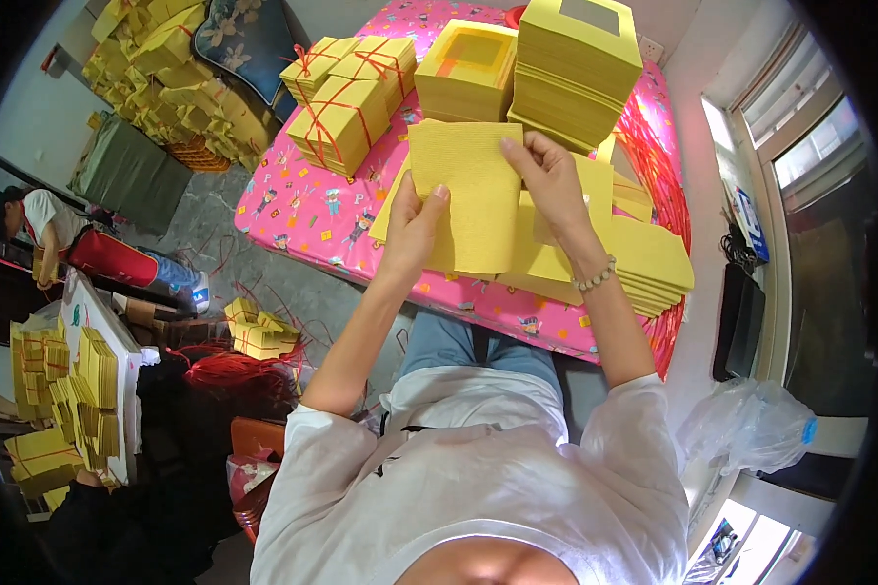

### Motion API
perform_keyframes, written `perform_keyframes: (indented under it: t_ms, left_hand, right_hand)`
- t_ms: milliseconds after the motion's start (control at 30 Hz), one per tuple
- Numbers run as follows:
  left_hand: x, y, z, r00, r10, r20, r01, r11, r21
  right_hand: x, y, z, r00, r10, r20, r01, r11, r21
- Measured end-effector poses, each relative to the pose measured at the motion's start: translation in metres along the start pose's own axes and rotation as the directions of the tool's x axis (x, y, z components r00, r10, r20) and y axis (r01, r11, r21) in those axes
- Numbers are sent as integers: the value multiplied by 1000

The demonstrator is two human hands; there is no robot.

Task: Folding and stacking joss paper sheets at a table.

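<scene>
Between my hands is a yellow paper sheet (473,210), seemingly folded or a thin stack, held up over the pink table. My left hand (416,222) grips its left side with the thumb on top. At its upper right corner, my right hand (548,177) pinches the edge between thumb and fingers. Beneath and beside it lie more flat yellow sheets (556,261), partly hidden by the held paper. A fanned pile of yellow paper (649,255) rests to the right of them.
Beyond my hands stand a tall yellow paper stack (578,73), a shorter one (466,73) and red-tied bundles (341,122) on the pink patterned cover (293,210). Red strings (665,175) hang along the right edge. At far left a person (63,229) stands by a white table (107,322) with yellow bundles.
</scene>
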State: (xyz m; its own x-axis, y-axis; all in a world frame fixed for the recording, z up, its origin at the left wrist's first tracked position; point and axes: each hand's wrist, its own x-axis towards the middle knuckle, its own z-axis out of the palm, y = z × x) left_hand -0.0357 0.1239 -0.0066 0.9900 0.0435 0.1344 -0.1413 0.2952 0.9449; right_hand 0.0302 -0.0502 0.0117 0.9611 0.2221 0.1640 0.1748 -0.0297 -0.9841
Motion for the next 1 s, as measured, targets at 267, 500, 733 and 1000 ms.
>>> perform_keyframes:
  t_ms: [267, 500, 733, 1000]
  left_hand:
    - [1, 2, -9, 999, -29, -25, 29, 999, 30]
    - [3, 2, -15, 993, -111, -38, 112, 993, 31]
    - [4, 4, -25, 992, -94, -86, 99, 993, 56]
    - [4, 10, -33, 978, -52, -200, 50, 999, -15]
  right_hand:
    - [-9, -7, 4, 995, 93, 24, -93, 996, -4]
    - [-19, 3, 3, 976, 174, 131, -156, 978, -139]
    - [-28, -2, 14, 960, 218, 173, -183, 963, -198]
    - [-25, 10, 22, 928, 246, 281, -164, 944, -285]
